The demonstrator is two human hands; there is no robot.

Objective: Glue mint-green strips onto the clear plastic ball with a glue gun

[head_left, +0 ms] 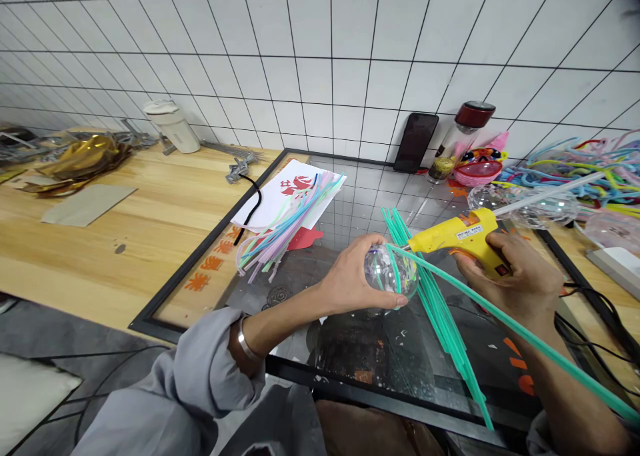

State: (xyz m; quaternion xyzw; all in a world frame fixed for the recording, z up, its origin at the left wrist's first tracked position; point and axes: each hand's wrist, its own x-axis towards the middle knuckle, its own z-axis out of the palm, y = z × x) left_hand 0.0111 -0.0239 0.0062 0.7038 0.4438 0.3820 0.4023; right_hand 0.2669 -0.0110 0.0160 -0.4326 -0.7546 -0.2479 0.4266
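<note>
Fingers of my left hand point(360, 276) wrap round a clear plastic ball point(383, 269) that has bits of colour and green strips on it. A long green pipe cleaner point(505, 316) runs from the ball's top across my right forearm to the lower right edge. In my right hand point(525, 276) is a yellow hot glue gun point(455, 235) with a long glue stick point(550, 195) out of its back. Its nozzle tip is close to the ball and the pipe cleaner; whether it touches, I cannot tell. A bundle of green pipe cleaners point(440, 309) lies beneath, on the glass.
Pastel pipe cleaners point(285, 223) lie over white paper point(255, 206) on the black-framed glass tabletop point(360, 203). Along the tiled wall stand a phone point(416, 143), a bottle point(457, 143) and a white tumbler point(173, 126). Coloured pipe cleaners point(575, 169) pile up at right, with black cables point(600, 316) below.
</note>
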